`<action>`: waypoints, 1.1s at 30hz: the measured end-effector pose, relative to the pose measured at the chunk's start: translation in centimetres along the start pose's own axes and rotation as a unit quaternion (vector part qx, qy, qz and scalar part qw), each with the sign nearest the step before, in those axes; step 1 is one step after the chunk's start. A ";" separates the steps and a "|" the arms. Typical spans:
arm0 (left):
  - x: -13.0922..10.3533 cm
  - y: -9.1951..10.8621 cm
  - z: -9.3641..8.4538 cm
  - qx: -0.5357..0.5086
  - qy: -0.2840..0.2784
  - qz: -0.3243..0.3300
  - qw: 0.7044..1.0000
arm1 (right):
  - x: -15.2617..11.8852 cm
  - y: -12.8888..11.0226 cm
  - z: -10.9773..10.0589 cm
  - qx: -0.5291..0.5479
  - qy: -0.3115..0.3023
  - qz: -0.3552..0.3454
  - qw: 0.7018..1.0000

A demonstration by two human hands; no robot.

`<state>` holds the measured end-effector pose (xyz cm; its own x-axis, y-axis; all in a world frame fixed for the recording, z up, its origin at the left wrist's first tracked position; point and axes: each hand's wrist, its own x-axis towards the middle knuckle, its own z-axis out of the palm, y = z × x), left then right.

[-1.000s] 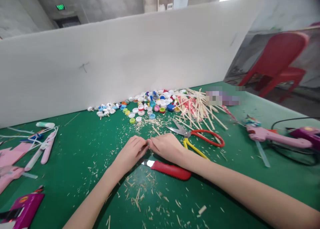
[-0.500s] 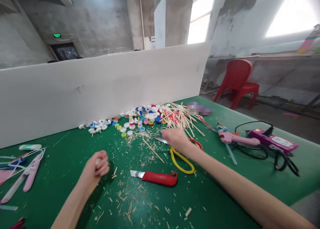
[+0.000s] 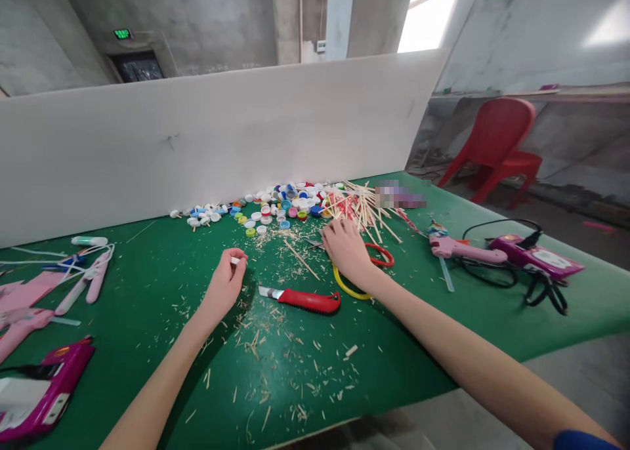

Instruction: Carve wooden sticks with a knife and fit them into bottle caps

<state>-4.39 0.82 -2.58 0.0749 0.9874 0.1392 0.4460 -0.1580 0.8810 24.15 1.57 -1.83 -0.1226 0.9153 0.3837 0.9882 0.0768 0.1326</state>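
Note:
My left hand (image 3: 225,286) is closed, with a small white piece (image 3: 235,260) showing between thumb and fingers; its kind is unclear. My right hand (image 3: 348,250) lies palm down over the scissors (image 3: 381,256), fingers stretched and slightly bent, hiding the middle of the scissors. Their red and yellow handles and a blade tip show around it. Between the hands lies a red utility knife (image 3: 309,301) with its blade out. Beyond them are a pile of colourful bottle caps (image 3: 293,207) and a heap of thin wooden sticks (image 3: 367,207). One loose stick (image 3: 301,260) lies left of my right hand.
A white board (image 3: 211,135) stands along the table's back. A pink glue gun (image 3: 465,248) and a purple power box (image 3: 536,256) with black cables lie right. Another purple box (image 3: 46,391) and pink tools lie left. Wood shavings litter the green table (image 3: 384,371).
The camera view has shifted down and sideways. My right hand has gone from bent fingers to stretched ones over the scissors. My left hand has come nearer the knife, the white piece still in it.

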 end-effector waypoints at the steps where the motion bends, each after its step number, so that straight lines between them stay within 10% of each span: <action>1: -0.1 0.0 -0.1 0.011 0.001 0.009 1.000 | -0.1 -0.5 -0.3 0.000 0.000 -0.021 1.000; 14: -0.5 -1.5 1.5 0.122 0.013 0.138 0.983 | -1.1 -4.9 -0.8 0.007 -0.083 -0.098 0.992; 33: -0.4 -2.9 2.4 0.073 0.021 0.250 0.965 | -1.1 -5.5 -1.8 0.331 -0.021 0.066 0.941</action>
<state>-3.63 0.87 -6.30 0.2783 0.7869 0.5508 0.4846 -0.6102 0.6268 18.72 -0.55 -1.34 -0.0044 0.9482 0.3177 0.8368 0.1774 -0.5179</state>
